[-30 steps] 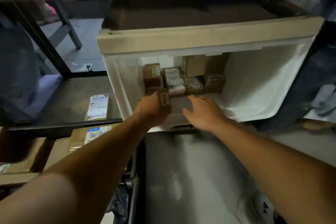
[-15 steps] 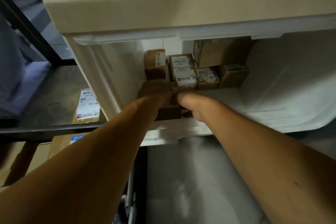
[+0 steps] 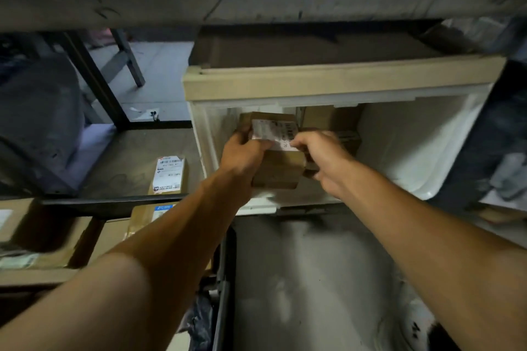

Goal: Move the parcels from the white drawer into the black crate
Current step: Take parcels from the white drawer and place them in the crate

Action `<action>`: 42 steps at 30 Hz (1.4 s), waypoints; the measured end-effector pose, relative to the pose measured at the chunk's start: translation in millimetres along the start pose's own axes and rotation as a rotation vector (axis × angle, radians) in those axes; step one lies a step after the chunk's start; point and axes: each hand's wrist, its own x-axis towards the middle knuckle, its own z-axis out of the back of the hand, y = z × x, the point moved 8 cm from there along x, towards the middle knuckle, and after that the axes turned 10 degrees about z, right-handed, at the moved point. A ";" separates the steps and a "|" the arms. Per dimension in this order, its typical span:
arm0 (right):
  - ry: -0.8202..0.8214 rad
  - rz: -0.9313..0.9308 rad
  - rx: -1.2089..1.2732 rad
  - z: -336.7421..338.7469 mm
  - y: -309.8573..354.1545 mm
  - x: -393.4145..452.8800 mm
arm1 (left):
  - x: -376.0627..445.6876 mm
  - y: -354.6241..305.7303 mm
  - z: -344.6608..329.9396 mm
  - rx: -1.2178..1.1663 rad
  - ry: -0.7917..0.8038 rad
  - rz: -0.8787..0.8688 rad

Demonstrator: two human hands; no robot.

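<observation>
Both hands clamp a stack of small cardboard parcels (image 3: 278, 157) inside the white drawer (image 3: 413, 151): left hand (image 3: 242, 151) at the stack's 9 o'clock side, right hand (image 3: 319, 154) at 3 o'clock. The boxes look light and rigid but loose; squeezing opposite sides should keep them together.

On the white label (image 3: 272, 134) of the held parcel (image 3: 278, 151), only "170" reads. Left of the white drawer (image 3: 413, 148), the shelf parcel's label (image 3: 168, 174) is too blurred.
</observation>
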 end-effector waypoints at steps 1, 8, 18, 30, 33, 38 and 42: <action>0.015 0.014 0.006 2.1 9.7 -12.3 | -14.4 -0.7 2.5 0.020 0.045 0.014; 0.165 0.103 -0.079 -1.4 60.8 -91.5 | -95.3 -1.6 51.8 0.194 0.250 0.053; 0.343 -0.010 0.140 -35.7 59.4 -161.8 | -160.3 -13.6 118.8 0.339 0.310 -0.019; 0.123 -0.011 0.370 -75.6 36.1 -164.1 | -152.8 20.0 154.3 -0.206 -0.142 -0.030; 0.154 0.000 0.317 -74.7 33.3 -161.2 | -156.1 19.0 145.8 -0.190 -0.028 -0.057; 0.197 0.116 0.128 -70.2 35.7 -160.6 | -154.9 19.9 161.1 -0.202 -0.032 -0.050; 0.186 0.225 0.076 -72.2 40.2 -162.3 | -155.2 16.1 166.7 -0.215 -0.045 -0.036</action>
